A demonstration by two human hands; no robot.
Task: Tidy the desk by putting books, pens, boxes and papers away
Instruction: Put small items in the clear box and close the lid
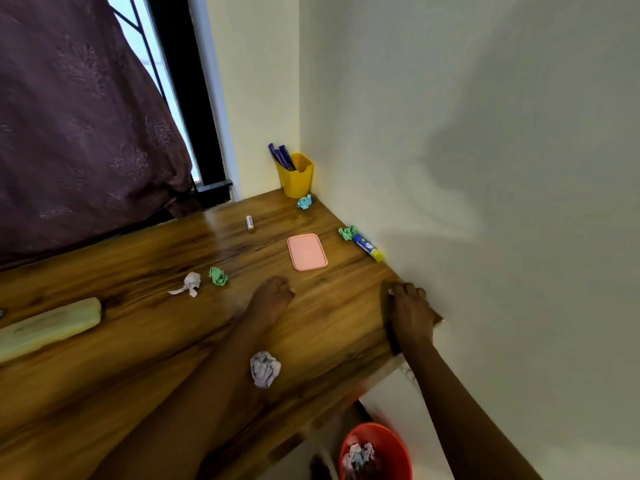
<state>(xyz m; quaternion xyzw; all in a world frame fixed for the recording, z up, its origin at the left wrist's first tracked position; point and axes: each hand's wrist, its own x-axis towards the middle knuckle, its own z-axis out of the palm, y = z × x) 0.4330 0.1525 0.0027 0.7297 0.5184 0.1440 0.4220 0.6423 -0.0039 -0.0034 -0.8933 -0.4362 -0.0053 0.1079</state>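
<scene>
Head view: above desk (329, 327), looking forward-down toward wall corner (300, 98), close range, tilted.

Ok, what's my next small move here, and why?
Probably reach the left hand to the nearest green paper ball, just beside it. Crumpled scraps litter the desk, and the red bin below already holds some.
</scene>
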